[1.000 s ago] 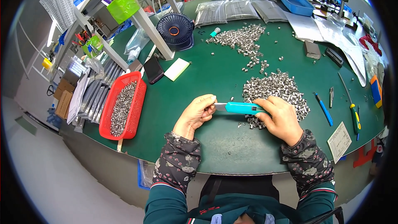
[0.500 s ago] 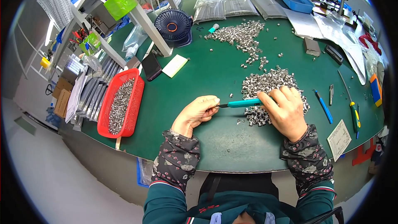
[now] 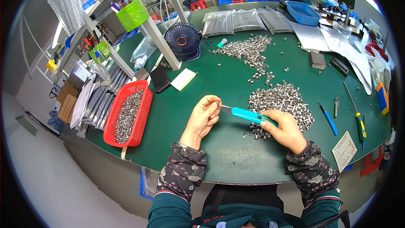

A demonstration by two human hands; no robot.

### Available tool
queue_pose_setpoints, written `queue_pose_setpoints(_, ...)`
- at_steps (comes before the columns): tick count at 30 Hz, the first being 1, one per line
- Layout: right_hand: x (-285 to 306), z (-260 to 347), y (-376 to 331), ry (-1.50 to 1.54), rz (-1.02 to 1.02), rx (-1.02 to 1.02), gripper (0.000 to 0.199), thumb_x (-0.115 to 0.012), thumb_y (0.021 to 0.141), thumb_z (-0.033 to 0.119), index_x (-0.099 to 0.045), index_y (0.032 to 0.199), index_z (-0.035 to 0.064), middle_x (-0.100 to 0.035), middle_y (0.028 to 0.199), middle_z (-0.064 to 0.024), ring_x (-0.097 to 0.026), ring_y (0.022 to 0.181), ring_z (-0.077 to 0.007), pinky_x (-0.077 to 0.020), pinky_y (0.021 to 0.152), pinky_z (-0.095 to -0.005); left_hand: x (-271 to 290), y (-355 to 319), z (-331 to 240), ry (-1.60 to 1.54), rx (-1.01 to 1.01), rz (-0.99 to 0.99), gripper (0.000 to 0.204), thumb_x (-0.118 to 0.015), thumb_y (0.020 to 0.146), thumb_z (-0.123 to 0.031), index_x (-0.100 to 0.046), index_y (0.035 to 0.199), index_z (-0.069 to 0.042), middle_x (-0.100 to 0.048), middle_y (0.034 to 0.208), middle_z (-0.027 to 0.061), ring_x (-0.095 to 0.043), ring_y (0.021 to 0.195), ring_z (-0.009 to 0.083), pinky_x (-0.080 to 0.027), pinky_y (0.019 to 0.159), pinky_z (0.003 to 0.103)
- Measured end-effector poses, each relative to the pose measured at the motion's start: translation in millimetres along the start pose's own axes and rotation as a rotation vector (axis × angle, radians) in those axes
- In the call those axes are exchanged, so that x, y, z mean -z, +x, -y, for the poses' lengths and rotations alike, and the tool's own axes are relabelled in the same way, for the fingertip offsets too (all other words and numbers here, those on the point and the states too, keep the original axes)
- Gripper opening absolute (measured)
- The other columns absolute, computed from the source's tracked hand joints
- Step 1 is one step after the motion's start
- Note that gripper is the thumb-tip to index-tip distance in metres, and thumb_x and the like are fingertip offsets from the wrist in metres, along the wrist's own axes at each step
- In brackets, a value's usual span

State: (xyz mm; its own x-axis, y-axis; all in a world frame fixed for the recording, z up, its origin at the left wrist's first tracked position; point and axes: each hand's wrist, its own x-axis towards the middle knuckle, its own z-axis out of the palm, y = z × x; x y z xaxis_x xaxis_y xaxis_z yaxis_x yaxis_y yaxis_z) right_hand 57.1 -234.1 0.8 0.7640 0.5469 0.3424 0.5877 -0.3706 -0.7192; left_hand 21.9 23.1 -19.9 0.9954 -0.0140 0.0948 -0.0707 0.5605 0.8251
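My right hand (image 3: 287,130) is closed around the teal handle of a utility knife (image 3: 248,114), its blade pointing left. The thumb and forefinger of my left hand (image 3: 202,117) pinch a small metal ring (image 3: 219,103), partly hidden by the fingertips. The blade tip is right beside that ring; whether they touch I cannot tell. Behind and beneath the knife lies a heap of short silvery metal rings (image 3: 283,99) on the green table (image 3: 230,160). A red plastic basket (image 3: 145,116) to the left holds more of these rings.
Another spread of rings (image 3: 249,50) lies farther back, near a dark fan (image 3: 182,41). A phone (image 3: 160,79) and a pale notepad (image 3: 183,79) lie left of centre. On the right are a blue pen-like tool (image 3: 328,119), a screwdriver (image 3: 361,124) and a paper card (image 3: 344,150).
The knife has swung so its blade end points more up and left, and more blade shows. My right hand has moved slightly lower, and the left hand's fingers are more upright.
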Motion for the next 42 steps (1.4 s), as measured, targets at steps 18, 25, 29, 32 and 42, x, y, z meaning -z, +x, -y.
queue_pose_setpoints(18, -1, 6, 0, -0.193, -0.07, 0.045, 0.026, -0.06, 0.079, 0.027, -0.061, 0.098, 0.0076, -0.056, 0.074, -0.0091, -0.056, 0.066, -0.0285, -0.0438, 0.058, -0.0388, -3, -2, 0, 0.111, 0.019, -0.053, 0.014, -0.055, 0.087, -0.008, -0.056, 0.097, 0.001, -0.045, 0.072, -0.0025, -0.031, 0.052, 0.0023, -0.025, 0.041, 0.015)
queue_pose_setpoints(25, -2, 11, 0, -0.405, -0.224, 0.252, 0.028, -0.066, 0.072, 0.017, -0.058, 0.097, 0.0078, -0.051, 0.071, -0.0068, -0.053, 0.063, -0.0252, -0.0423, 0.053, -0.0348, -4, -1, 0, 0.082, 0.1, -0.122, 0.014, -0.053, 0.088, -0.011, -0.056, 0.095, 0.0, -0.048, 0.073, -0.0005, -0.033, 0.051, 0.0021, -0.024, 0.04, 0.014)
queue_pose_setpoints(29, 1, 14, 3, -0.408, -0.388, 0.308, 0.031, -0.069, 0.067, 0.013, -0.057, 0.094, 0.0067, -0.049, 0.07, -0.0065, -0.052, 0.063, -0.0237, -0.0424, 0.053, -0.0346, -1, -2, -1, 0.01, 0.048, -0.175, 0.014, -0.053, 0.089, -0.014, -0.055, 0.095, -0.002, -0.049, 0.078, 0.0008, -0.035, 0.052, 0.0025, -0.024, 0.039, 0.014)
queue_pose_setpoints(32, 1, 17, 1, -0.445, -0.254, 0.326, 0.033, -0.07, 0.066, 0.013, -0.057, 0.095, 0.007, -0.048, 0.069, -0.0063, -0.052, 0.063, -0.0221, -0.0431, 0.053, -0.0338, 2, 1, -1, -0.027, 0.017, -0.186, 0.013, -0.052, 0.09, -0.015, -0.055, 0.094, -0.003, -0.05, 0.079, 0.0011, -0.035, 0.052, 0.0029, -0.024, 0.038, 0.014)
queue_pose_setpoints(42, -3, 16, -5, -0.55, -0.017, 0.355, 0.031, -0.066, 0.071, 0.019, -0.057, 0.098, 0.0065, -0.05, 0.069, -0.0065, -0.054, 0.063, -0.0225, -0.0428, 0.052, -0.0339, -1, 1, -4, -0.009, -0.011, -0.144, 0.015, -0.051, 0.09, -0.014, -0.055, 0.099, -0.003, -0.052, 0.081, 0.0026, -0.036, 0.052, 0.0027, -0.026, 0.038, 0.014)
